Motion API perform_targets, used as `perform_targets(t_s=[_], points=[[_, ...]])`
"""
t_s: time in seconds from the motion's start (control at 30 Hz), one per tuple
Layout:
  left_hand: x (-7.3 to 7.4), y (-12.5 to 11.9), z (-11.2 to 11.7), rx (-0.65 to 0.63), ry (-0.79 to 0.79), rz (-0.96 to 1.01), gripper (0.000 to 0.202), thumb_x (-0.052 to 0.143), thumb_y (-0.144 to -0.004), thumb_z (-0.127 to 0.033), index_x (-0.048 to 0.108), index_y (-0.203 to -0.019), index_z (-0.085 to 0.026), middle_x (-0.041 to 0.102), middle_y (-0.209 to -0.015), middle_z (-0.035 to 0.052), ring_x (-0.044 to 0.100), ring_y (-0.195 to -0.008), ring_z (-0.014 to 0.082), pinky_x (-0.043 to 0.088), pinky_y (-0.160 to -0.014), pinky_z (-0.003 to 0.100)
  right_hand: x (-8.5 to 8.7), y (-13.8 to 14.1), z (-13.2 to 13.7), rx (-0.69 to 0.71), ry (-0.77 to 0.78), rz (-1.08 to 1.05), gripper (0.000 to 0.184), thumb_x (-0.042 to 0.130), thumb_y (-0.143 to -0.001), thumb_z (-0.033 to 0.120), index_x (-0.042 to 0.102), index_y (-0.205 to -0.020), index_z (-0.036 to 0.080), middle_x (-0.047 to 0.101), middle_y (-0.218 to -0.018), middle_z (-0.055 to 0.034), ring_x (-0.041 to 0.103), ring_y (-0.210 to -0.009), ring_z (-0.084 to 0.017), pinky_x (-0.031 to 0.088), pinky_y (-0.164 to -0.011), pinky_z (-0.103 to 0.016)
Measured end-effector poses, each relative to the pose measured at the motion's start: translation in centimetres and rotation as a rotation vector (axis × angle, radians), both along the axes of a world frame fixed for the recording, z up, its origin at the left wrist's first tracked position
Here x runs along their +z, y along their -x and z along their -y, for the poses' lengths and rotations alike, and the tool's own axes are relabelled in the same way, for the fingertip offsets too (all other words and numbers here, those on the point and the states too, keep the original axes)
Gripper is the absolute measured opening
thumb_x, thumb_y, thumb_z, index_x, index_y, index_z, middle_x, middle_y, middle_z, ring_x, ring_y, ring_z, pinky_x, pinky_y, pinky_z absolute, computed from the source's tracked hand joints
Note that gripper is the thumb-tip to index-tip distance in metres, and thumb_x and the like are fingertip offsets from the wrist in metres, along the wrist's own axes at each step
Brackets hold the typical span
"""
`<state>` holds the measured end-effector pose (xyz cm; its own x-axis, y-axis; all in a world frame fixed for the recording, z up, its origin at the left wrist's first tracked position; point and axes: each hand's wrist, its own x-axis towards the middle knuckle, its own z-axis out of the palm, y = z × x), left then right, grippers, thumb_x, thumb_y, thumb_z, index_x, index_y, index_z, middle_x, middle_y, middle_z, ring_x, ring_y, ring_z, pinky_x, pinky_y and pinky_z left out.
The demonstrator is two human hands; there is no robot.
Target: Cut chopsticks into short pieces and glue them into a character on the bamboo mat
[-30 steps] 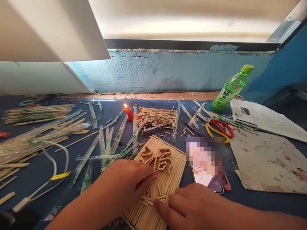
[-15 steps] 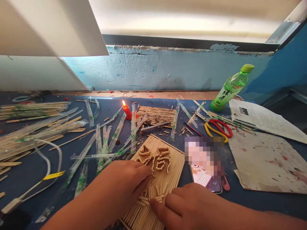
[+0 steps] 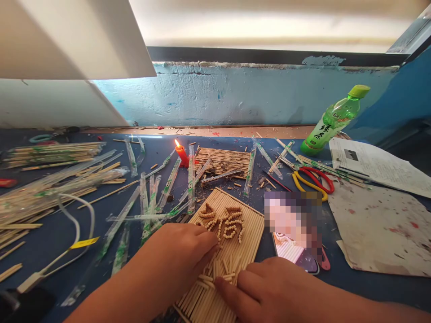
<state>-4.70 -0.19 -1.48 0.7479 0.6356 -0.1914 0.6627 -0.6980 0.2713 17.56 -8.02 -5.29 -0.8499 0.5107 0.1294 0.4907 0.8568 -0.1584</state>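
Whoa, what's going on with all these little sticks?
A person has both hands over a panel of pale sticks. The right hand has its index finger at a little heap of short stick pieces. The left hand is just across from it, fingertips together; I can't tell what it holds. Bumpy, beaded-looking shapes sit on the panel's far part. Beyond it, a red candle is burning.
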Motion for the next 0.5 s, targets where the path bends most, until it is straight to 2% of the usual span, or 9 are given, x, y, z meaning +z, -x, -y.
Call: perform_targets(t_s=[0.13,0.27,0.4,0.5], points=[[0.12,0.06,0.08,0.022,-0.014,0.023,0.027,0.05,-0.096,-0.019,0.068,-0.075,-0.022,0.069,-0.068,-0.0001,0.067,-0.06,0.0172,0.042,-0.056,0.027,0.05,-0.03,-0.11,0.003,0.009,-0.003,0.042,0.055,-0.096,0.017,0.046,-0.135,0.006,0.064,-0.069,0.0013,0.058,-0.05,-0.018,0.017,-0.039,-0.036],[0.1,0.36,0.13,0.023,-0.027,0.124,0.025,0.052,-0.094,-0.02,0.07,-0.078,-0.022,0.069,-0.066,-0.0004,0.066,-0.059,0.0148,0.044,-0.058,0.024,0.27,-0.07,-0.46,-0.044,0.012,-0.028,0.044,0.054,-0.097,0.031,0.048,-0.132,0.006,0.067,-0.069,-0.0006,0.059,-0.048,-0.019,0.018,-0.04,-0.036],[-0.08,0.56,0.24,0.002,-0.023,0.187,0.024,0.052,-0.094,-0.018,0.071,-0.08,-0.022,0.07,-0.067,0.0002,0.066,-0.06,0.015,0.045,-0.059,0.023,0.47,-0.09,-0.67,-0.196,0.051,-0.015,0.066,0.058,-0.092,0.049,0.045,-0.138,0.005,0.072,-0.078,-0.0042,0.065,-0.055,-0.022,0.026,-0.042,-0.035],[-0.01,0.58,0.43,-0.006,0.009,0.139,0.025,0.053,-0.093,-0.017,0.071,-0.076,-0.022,0.07,-0.069,0.0008,0.067,-0.063,0.0161,0.046,-0.06,0.025,0.47,0.07,-0.61,-0.246,0.076,0.003,0.074,0.059,-0.09,0.054,0.041,-0.143,0.005,0.073,-0.084,-0.0053,0.069,-0.063,-0.023,0.032,-0.045,-0.034]])
